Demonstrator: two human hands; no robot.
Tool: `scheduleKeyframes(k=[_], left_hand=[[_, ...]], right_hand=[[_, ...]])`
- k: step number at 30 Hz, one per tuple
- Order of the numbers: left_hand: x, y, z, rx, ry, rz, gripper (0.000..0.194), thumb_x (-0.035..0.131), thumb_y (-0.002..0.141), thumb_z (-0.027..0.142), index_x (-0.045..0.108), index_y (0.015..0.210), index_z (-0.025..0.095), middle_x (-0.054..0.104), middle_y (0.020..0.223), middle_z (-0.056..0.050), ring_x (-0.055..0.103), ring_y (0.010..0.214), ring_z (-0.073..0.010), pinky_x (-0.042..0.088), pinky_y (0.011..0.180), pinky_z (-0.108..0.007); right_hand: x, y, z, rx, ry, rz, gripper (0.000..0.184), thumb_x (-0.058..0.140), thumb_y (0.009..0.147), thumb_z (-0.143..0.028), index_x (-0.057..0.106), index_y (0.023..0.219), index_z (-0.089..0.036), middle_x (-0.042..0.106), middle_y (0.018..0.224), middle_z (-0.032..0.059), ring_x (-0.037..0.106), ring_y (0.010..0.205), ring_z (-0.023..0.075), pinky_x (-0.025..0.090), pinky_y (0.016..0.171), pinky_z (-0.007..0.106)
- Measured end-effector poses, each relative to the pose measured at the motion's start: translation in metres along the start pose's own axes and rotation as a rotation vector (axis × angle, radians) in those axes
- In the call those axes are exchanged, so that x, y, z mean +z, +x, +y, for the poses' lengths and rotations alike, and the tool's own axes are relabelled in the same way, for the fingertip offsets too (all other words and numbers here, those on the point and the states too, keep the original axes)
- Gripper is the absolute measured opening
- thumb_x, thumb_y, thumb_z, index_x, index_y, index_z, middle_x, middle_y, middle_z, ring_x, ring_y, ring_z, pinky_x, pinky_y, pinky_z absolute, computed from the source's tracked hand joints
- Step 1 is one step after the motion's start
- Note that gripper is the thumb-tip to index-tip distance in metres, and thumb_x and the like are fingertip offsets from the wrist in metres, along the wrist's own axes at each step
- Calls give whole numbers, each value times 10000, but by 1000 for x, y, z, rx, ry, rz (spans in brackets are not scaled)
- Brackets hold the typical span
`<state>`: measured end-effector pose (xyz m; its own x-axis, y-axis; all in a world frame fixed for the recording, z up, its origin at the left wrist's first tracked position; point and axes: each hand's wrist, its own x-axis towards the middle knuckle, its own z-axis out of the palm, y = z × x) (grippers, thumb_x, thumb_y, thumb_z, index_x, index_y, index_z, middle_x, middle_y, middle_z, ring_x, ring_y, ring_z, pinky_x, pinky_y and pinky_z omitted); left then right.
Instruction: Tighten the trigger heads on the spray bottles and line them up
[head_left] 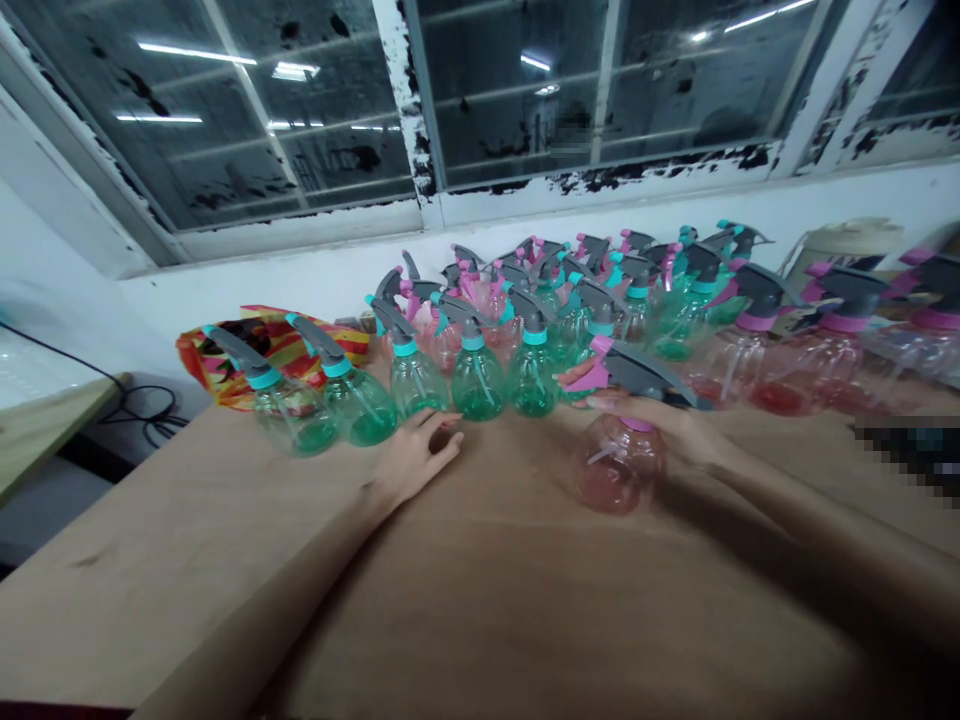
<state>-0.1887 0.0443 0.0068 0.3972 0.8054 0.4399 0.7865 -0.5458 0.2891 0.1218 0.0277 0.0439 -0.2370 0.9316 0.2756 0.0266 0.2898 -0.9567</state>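
Note:
My right hand grips a pink spray bottle around its neck, under the grey and pink trigger head. The bottle leans slightly and is a little blurred; whether its base touches the table cannot be told. My left hand rests low over the table with thumb and fingers apart, holding nothing. Its fingertips are close to a green spray bottle with a turquoise collar. Another green spray bottle stands just behind that hand. More green bottles, including one at the left end, form a front row.
Many pink and green spray bottles crowd the back of the wooden table. Several pink bottles stand at the right. A red and yellow bag lies behind the left bottles. A beige container is at the back right, below the window.

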Motion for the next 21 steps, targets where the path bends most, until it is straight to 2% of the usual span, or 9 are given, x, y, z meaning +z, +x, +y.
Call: scheduleKeyframes(k=[4,7,12,18,21], left_hand=[[0,3,2,19,4,9,220,490,919,327,622,1049,207,643,988,-35,641,897,-179,496,840,-320],[-4,1,3,-8,28,54,191,481,917,321,626,974,209,647,888,-20,642,808,-176,504,762,-301],[-7,0,0,-95,79,155,178,463,918,319,599,893,206,642,801,-22,636,743,-187,492,722,-311],[-3,4,1,-69,85,111,134,484,896,299,591,893,218,665,826,-4,648,763,-162,491,737,-269],[-12,-6,4,-98,118,116,132,479,898,308,584,891,229,670,860,-1,651,781,-163,485,736,-266]], right_hand=[[1,-1,-4,116,92,11,417,676,723,-471,636,1117,-340,718,1009,27,570,1147,323,415,991,545],[2,-1,-7,111,112,34,416,710,691,-440,646,1091,-344,722,983,20,577,1132,323,399,1004,547],[2,-1,-8,140,119,96,362,737,680,-411,675,1028,-335,725,944,36,622,1036,324,461,929,523],[-2,-2,-4,69,108,-1,261,700,739,-378,694,988,-301,732,836,16,648,959,287,472,906,444],[-2,-3,-2,98,133,24,238,681,758,-368,700,977,-276,739,876,17,654,955,279,480,888,415]])
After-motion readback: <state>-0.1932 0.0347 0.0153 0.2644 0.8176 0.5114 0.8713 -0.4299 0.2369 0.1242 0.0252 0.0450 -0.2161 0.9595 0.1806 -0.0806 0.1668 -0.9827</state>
